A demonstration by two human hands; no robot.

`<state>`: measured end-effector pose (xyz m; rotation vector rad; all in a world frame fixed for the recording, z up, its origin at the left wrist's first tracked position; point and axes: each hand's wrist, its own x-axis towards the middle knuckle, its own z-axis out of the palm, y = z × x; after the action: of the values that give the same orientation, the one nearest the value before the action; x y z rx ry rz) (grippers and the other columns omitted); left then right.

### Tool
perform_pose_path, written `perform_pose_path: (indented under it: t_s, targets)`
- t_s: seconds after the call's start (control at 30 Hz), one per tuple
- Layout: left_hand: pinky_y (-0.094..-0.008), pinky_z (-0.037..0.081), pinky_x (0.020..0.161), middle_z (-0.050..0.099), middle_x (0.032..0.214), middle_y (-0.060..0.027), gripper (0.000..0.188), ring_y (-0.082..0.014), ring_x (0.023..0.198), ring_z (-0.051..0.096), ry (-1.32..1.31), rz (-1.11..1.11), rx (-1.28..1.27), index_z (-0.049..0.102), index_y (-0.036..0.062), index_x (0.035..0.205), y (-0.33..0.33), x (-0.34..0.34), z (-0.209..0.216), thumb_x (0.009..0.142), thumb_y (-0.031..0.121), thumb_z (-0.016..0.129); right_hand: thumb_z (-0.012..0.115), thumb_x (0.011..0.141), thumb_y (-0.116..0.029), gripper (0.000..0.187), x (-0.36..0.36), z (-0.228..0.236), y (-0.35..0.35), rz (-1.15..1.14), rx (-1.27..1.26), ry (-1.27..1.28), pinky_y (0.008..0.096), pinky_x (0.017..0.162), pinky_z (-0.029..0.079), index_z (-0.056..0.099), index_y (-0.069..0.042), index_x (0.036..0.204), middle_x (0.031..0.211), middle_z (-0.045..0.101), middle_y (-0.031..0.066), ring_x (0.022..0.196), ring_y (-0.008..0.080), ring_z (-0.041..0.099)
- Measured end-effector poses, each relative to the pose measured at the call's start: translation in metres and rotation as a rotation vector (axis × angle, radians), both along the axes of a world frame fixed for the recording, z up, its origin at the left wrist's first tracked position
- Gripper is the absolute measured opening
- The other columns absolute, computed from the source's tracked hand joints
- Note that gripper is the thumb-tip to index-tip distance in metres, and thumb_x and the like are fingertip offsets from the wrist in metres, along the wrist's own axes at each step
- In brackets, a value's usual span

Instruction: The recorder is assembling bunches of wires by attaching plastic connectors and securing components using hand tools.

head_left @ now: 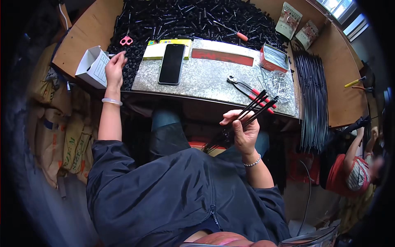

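My left hand [115, 71] is raised at the left end of the table, between an open white box [94, 68] and the heap of small black parts. Its fingers are curled together; anything pinched in them is too small to make out. In front of my body, my right hand [246, 135] is closed round several thin black rods [256, 108]. They slant from lower left to upper right, their upper ends over the red-handled pliers [251, 91]. Pink-handled scissors [126, 40] lie just beyond my left hand.
Small black parts [181, 18] cover the table's back. A phone [172, 64] rests against a yellow-and-white box [154, 50] on the grey board [205, 82]. A red tin [274, 58] and a long bundle of rods [311, 99] lie rightward. Another person [349, 173] is far right.
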<state>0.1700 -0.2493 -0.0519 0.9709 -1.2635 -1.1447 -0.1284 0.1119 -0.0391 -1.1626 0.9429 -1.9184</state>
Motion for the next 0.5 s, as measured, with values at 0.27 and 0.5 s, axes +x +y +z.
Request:
perform_pose_path:
  t_s: [0.27,0.5]
  targets:
    - [-0.0255,0.052,0.084,0.061,0.109,-0.0103,0.031,-0.0139,0.089,0.064,0.238,-0.815,-0.015,0.053,-0.0018,0.121,0.154,-0.158,0.134,0.091,0.008,0.055,0.056,0.093,-0.021,0.021,0.012,0.007,-0.006,0.120,0.037,-0.016,0.0281,0.080,0.047,0.050,-0.001,0.095,0.102,0.063,0.0174,0.085,0.0150,0.059]
    - [-0.0317,0.051,0.089,0.060,0.113,-0.0134,0.030,-0.0180,0.097,0.062,0.446,-1.267,0.116,0.052,-0.0020,0.120,0.206,-0.221,0.144,0.093,0.012,0.053,0.055,0.093,-0.027,0.028,0.017,0.006,-0.004,0.098,0.031,0.006,0.0267,0.080,0.047,0.052,0.000,0.100,0.102,0.063,0.0148,0.084,0.0134,0.058]
